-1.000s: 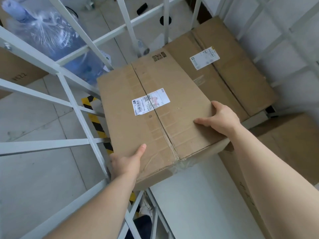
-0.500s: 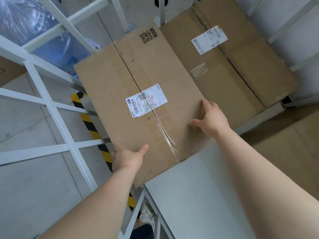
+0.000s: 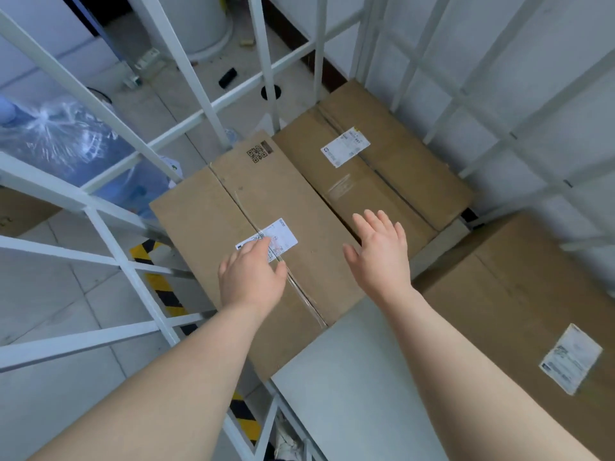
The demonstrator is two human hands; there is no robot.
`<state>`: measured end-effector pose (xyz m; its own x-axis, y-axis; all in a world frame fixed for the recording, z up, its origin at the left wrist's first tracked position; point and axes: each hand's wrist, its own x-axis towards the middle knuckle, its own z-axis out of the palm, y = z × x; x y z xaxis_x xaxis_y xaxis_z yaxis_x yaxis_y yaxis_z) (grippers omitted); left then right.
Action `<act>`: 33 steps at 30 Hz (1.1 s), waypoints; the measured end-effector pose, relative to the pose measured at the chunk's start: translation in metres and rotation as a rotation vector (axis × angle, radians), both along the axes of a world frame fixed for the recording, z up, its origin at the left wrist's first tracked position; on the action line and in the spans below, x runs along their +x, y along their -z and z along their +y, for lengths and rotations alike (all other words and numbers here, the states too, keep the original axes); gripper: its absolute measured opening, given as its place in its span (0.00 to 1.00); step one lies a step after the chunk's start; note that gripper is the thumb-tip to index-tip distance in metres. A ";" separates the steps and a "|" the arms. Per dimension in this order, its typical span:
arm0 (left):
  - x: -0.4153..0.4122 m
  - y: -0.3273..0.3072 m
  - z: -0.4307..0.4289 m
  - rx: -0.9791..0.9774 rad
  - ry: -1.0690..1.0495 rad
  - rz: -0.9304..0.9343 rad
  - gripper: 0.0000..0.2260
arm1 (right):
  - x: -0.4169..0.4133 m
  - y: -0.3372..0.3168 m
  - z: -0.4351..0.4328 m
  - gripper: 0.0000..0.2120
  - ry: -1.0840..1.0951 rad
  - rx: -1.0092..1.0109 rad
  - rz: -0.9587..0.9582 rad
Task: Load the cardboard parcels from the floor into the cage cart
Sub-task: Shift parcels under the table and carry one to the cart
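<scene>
Head view, looking down into the cage cart (image 3: 123, 261).

1. Parcels
- Near parcel (image 3: 199, 234): lies flat inside the cart, against the L side bars. Taped seam faces up. A white shipping label (image 3: 284, 236) sits across the seam, and a QR print (image 3: 257, 154) marks the far end.
- Its R long edge runs alongside the back parcel (image 3: 399, 194), touching or just beside it. The back parcel also lies flat, in the far R corner, label up.
- The near parcel's closest corner is cut off by the edge of a grey panel (image 3: 349, 387).
- Third parcel (image 3: 506, 294): R of the grey panel, label on top. Whether it stands inside the cart can't be told.

2. Hands
- Left hand (image 3: 251, 277): palm down over the seam, fingers loosely bent, tips covering the label's L end. It holds nothing. Contact w/ the cardboard is prob. light, but the angle doesn't confirm it.
- Right hand (image 3: 379, 254): palm down, fingers straight and spread, over the line where the near and back parcels meet. It holds nothing.
- The hands are apart, w/ bare box top between them.

3. Surroundings
- Outside the L bars: a blue water bottle (image 3: 66, 144) in clear wrap, and yellow/black hazard tape (image 3: 159, 287) on the tiled floor.
</scene>
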<state>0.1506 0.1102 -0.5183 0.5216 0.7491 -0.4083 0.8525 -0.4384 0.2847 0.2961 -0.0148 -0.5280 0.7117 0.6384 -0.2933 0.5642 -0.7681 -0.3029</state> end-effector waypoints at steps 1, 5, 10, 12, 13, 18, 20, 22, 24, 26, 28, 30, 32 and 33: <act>0.005 -0.015 0.002 0.010 0.027 -0.024 0.22 | 0.000 -0.016 -0.003 0.26 0.020 0.017 -0.012; 0.021 -0.077 0.005 0.014 0.172 -0.089 0.21 | -0.010 -0.081 -0.020 0.26 0.128 0.068 -0.051; 0.025 -0.154 -0.004 0.048 0.460 -0.156 0.20 | -0.045 -0.161 -0.053 0.27 0.268 0.080 -0.102; 0.019 -0.188 -0.009 0.093 0.592 -0.197 0.20 | -0.065 -0.195 -0.066 0.27 0.342 0.090 -0.130; 0.014 -0.205 -0.011 0.110 0.652 -0.217 0.19 | -0.076 -0.212 -0.072 0.27 0.386 0.091 -0.141; -0.020 -0.283 -0.025 0.142 0.885 -0.296 0.17 | -0.148 -0.293 -0.097 0.26 0.569 0.132 -0.212; -0.036 -0.309 -0.036 0.144 0.972 -0.343 0.18 | -0.179 -0.323 -0.108 0.26 0.654 0.157 -0.247; -0.051 -0.333 -0.050 0.146 1.062 -0.375 0.17 | -0.211 -0.350 -0.121 0.25 0.740 0.169 -0.282; -0.064 -0.353 -0.070 0.153 1.157 -0.408 0.17 | -0.242 -0.373 -0.136 0.25 0.813 0.175 -0.322; -0.076 -0.372 -0.096 0.151 1.245 -0.453 0.17 | -0.272 -0.393 -0.154 0.25 0.885 0.167 -0.353; -0.088 -0.387 -0.125 0.145 1.340 -0.487 0.16 | -0.301 -0.410 -0.174 0.25 0.967 0.155 -0.374; -0.103 -0.402 -0.157 0.135 1.438 -0.522 0.15 | -0.331 -0.423 -0.197 0.25 1.063 0.156 -0.392; -0.121 -0.416 -0.191 0.133 1.557 -0.545 0.14 | -0.363 -0.432 -0.220 0.25 1.156 0.152 -0.404; -0.131 -0.422 -0.208 0.143 1.612 -0.543 0.14 | -0.380 -0.435 -0.232 0.25 1.202 0.147 -0.404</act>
